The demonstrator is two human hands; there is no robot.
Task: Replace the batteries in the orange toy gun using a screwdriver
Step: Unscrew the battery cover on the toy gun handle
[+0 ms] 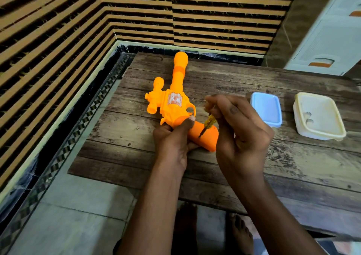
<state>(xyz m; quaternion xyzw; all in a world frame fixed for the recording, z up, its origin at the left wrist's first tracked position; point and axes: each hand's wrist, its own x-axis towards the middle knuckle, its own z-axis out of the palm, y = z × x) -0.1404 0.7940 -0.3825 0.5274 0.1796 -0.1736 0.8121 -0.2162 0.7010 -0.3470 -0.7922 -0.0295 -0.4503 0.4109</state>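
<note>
The orange toy gun [174,100] lies on the wooden table [254,162], barrel pointing away from me, its grip toward my hands. My left hand [172,139] grips the gun where the body meets the grip. My right hand [237,125] pinches a small screwdriver [208,123] with a yellow translucent handle. Its dark tip touches the side of the gun's grip. The upper end of the handle is hidden inside my fingers.
A pale blue lid [266,109] lies on the table right of the gun. Further right stands a cream plastic box [319,116] with small metal parts inside. A striped wall runs behind and to the left. White drawers [332,39] stand at the back right.
</note>
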